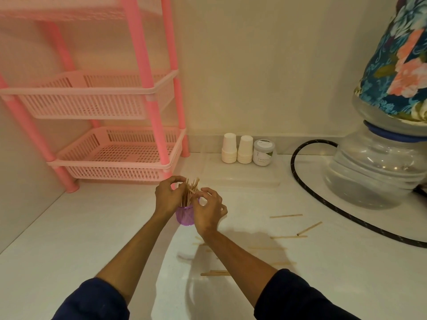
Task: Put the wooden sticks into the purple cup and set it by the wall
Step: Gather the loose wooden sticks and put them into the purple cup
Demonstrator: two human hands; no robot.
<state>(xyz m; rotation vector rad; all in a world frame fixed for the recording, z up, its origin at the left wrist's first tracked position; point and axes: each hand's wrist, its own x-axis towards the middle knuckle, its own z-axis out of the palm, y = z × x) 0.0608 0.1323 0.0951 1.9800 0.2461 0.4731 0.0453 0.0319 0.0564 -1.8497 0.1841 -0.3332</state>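
A small purple cup (184, 215) stands on the white counter in the middle of the view. A bundle of wooden sticks (190, 190) stands upright in it and fans out above the rim. My left hand (167, 195) pinches the sticks from the left near their tops. My right hand (208, 207) touches the bundle from the right with thumb and fingertips, partly hiding the cup. Several loose wooden sticks (286, 215) lie flat on the counter to the right and in front.
A pink plastic rack (115, 155) with basket shelves stands at the back left. Two stacks of white paper cups (229, 148), a small jar (264, 152), and a clear tray sit by the back wall. A large water bottle (374, 172) under floral cloth and a black hose (300, 181) are right.
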